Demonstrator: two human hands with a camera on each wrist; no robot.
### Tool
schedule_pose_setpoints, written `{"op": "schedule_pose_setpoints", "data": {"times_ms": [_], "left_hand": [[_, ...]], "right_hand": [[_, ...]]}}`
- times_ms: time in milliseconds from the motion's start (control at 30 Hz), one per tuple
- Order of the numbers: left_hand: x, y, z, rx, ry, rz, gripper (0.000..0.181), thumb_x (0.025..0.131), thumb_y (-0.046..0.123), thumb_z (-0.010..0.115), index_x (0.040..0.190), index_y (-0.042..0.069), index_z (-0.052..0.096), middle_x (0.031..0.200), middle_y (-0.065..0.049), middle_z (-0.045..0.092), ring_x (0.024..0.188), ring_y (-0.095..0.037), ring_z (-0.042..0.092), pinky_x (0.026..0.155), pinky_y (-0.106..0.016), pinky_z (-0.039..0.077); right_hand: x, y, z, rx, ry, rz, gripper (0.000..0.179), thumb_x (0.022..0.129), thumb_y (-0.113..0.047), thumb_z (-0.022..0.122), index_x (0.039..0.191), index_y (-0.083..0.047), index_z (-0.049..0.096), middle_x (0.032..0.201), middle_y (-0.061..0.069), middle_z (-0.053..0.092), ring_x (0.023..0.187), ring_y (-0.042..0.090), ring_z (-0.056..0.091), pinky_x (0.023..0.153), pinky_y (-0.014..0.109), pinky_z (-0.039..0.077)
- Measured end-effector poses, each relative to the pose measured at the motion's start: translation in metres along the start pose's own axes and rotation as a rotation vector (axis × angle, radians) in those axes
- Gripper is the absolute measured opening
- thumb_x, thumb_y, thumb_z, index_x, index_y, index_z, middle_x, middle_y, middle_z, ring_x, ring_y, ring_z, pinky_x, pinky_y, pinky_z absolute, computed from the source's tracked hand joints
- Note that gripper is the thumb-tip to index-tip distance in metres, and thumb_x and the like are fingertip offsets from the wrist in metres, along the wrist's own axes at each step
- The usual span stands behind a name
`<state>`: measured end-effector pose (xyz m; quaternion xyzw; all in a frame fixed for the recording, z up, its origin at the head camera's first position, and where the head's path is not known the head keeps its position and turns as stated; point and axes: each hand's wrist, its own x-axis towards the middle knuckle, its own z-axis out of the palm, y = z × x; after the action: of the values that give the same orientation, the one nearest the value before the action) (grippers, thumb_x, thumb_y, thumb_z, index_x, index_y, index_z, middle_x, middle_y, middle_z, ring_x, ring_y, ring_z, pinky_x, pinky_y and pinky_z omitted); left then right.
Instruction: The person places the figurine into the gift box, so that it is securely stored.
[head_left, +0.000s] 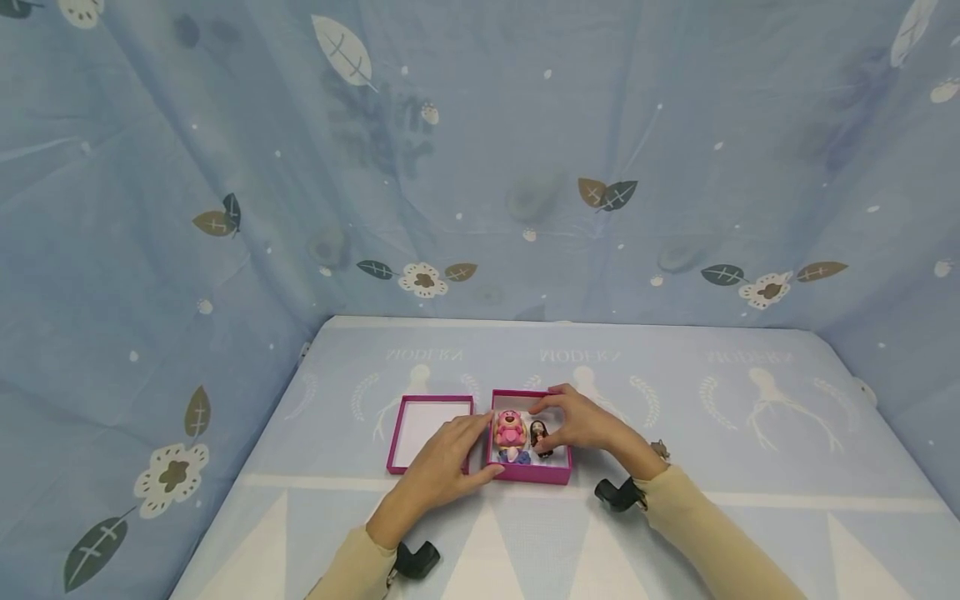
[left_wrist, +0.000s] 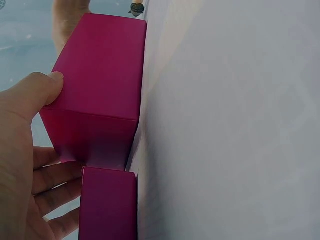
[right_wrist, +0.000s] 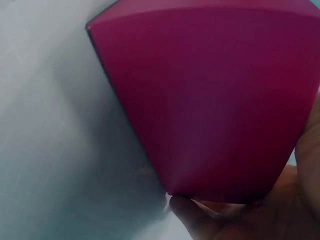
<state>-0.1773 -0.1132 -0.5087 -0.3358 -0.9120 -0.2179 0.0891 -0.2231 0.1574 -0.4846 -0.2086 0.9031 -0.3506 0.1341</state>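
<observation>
A magenta open box stands on the table with small toy figurines inside. On its left sits a pink bear figurine, with a blue-purple piece in front of it. A dark-haired doll figurine is at the right side of the box. My left hand grips the box's left front corner, thumb at the front wall and fingers along the left side. My right hand reaches over the right wall, thumb and index finger curled about the doll figurine. Another right fingertip shows by the box's outer corner.
A magenta-rimmed lid with a white inside lies just left of the box, partly behind my left hand. The light patterned tablecloth covers the table. Blue printed curtain hangs along the back and sides.
</observation>
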Motion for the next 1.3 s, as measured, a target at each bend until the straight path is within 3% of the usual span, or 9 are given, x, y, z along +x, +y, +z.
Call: {"op": "schedule_pose_setpoints", "data": {"times_ms": [300, 700, 967, 1300], "left_hand": [[0.000, 0.001, -0.001, -0.013, -0.008, -0.010, 0.079, 0.086, 0.053, 0.068, 0.148, 0.011, 0.042, 0.142, -0.005, 0.056, 0.132, -0.023, 0.051, 0.111, -0.045, 0.042], [0.000, 0.002, -0.001, -0.008, 0.002, -0.010, 0.079, 0.087, 0.054, 0.067, 0.148, 0.011, 0.043, 0.140, -0.006, 0.057, 0.130, -0.024, 0.052, 0.110, -0.045, 0.043], [-0.001, 0.001, 0.000, -0.005, 0.020, 0.004, 0.078, 0.087, 0.055, 0.066, 0.147, 0.010, 0.044, 0.139, -0.006, 0.058, 0.129, -0.024, 0.053, 0.109, -0.045, 0.044], [0.000, 0.001, 0.000, 0.004, 0.046, 0.027, 0.078, 0.086, 0.054, 0.067, 0.146, 0.008, 0.046, 0.138, -0.007, 0.059, 0.128, -0.025, 0.054, 0.108, -0.045, 0.045]], "right_hand": [[-0.001, -0.004, 0.000, -0.026, -0.004, 0.051, 0.052, 0.069, -0.028, 0.089, 0.114, -0.011, 0.071, 0.143, 0.028, 0.042, 0.129, 0.046, 0.046, 0.105, 0.061, 0.041], [-0.002, -0.002, -0.002, -0.020, -0.003, 0.025, 0.055, 0.069, -0.031, 0.089, 0.116, -0.010, 0.070, 0.143, 0.031, 0.040, 0.128, 0.048, 0.045, 0.103, 0.063, 0.041], [-0.011, 0.000, -0.014, 0.030, 0.051, -0.065, 0.059, 0.076, -0.040, 0.083, 0.126, -0.016, 0.065, 0.149, 0.026, 0.037, 0.134, 0.046, 0.042, 0.105, 0.066, 0.039], [-0.026, 0.008, -0.026, 0.054, 0.085, -0.040, 0.061, 0.076, -0.046, 0.081, 0.129, -0.023, 0.064, 0.151, 0.020, 0.037, 0.136, 0.044, 0.040, 0.105, 0.066, 0.038]]}}
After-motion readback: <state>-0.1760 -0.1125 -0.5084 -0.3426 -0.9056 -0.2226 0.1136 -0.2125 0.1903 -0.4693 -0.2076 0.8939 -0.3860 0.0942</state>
